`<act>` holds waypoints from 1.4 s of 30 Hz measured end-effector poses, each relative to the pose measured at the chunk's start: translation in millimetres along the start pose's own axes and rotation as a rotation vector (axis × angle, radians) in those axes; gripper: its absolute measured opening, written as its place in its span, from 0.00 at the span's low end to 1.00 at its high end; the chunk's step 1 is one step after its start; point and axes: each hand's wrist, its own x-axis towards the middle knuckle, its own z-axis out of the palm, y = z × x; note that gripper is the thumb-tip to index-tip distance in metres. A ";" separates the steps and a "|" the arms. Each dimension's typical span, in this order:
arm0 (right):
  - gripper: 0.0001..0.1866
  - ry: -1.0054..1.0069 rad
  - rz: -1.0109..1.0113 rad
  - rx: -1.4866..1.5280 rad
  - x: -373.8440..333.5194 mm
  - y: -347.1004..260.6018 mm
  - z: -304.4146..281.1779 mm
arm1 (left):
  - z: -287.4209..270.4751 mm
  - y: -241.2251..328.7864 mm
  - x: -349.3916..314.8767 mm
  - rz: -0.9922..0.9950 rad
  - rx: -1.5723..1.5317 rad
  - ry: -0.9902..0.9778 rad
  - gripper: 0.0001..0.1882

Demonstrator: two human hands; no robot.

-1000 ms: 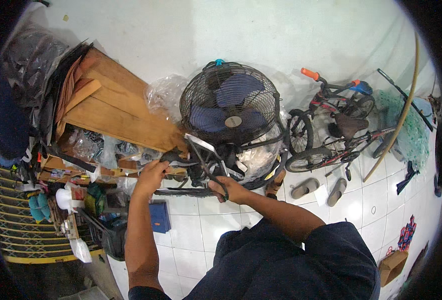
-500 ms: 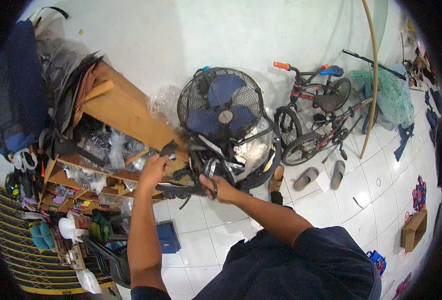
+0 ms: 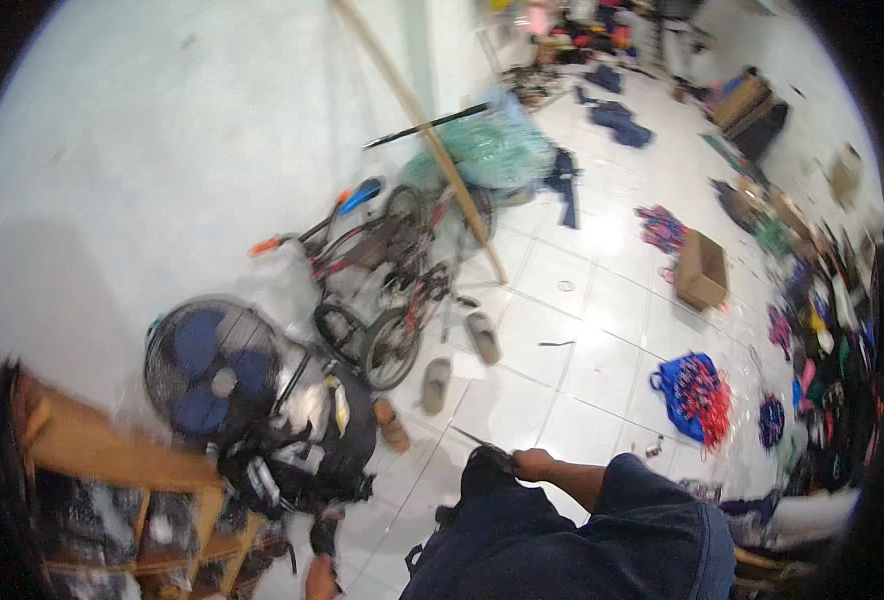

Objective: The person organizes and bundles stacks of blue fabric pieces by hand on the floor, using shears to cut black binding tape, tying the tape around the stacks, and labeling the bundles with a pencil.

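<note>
Scissors-like tool in the right hand, dark bundle at the left

Scissors-like tool [image 3: 480,440], thin and dark, juts from the right hand [image 3: 532,464], which is closed around its near end just above the person's dark blue shirt [image 3: 582,545]. Its long axis runs from the hand up and to the left, tip toward the fan [image 3: 212,365]; motion blur keeps me from saying exactly what kind of tool it is. Left of the right hand, low in the view, the left hand [image 3: 319,575] shows only in part at the bottom edge. It seems to grasp a dark strap or handle hanging from the black bundle [image 3: 307,455], but I cannot tell whether the fingers are fully closed. That bundle lies left of the tool, between the two hands and just below the fan, so the left hand is the nearer one to it and the tool's tip points roughly its way.

Further out from the bundle, a wooden shelf [image 3: 92,450] stands to its left and a small bicycle [image 3: 382,275] leans at the wall above it on the right. A pair of sandals [image 3: 459,355] lies on the white tiled floor [image 3: 582,320] beside the bicycle, and a cardboard box [image 3: 700,270] and a blue-and-red heap [image 3: 697,395] sit well to the right.
</note>
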 end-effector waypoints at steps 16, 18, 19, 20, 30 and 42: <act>0.33 0.185 0.824 0.698 -141.4 366.8 15.1 | 296.5 249.7 178.1 0.992 0.620 -0.400 0.13; 0.34 0.155 0.781 0.732 -125.6 410.9 26.5 | 347.5 286.7 210.5 0.771 0.906 -0.551 0.19; 0.34 0.143 0.797 0.738 -131.8 432.9 19.7 | 373.7 316.4 213.9 0.485 0.828 -0.732 0.21; 0.33 0.202 0.854 0.740 -141.5 460.6 6.1 | 405.4 369.4 194.4 0.388 0.709 -0.759 0.23; 0.30 0.404 1.048 1.175 -33.8 761.5 -126.8 | 586.9 715.2 212.3 0.426 0.568 -0.793 0.30; 0.24 0.301 1.256 1.472 5.4 834.1 -195.8 | 812.1 1284.7 293.5 0.879 0.480 -0.552 0.25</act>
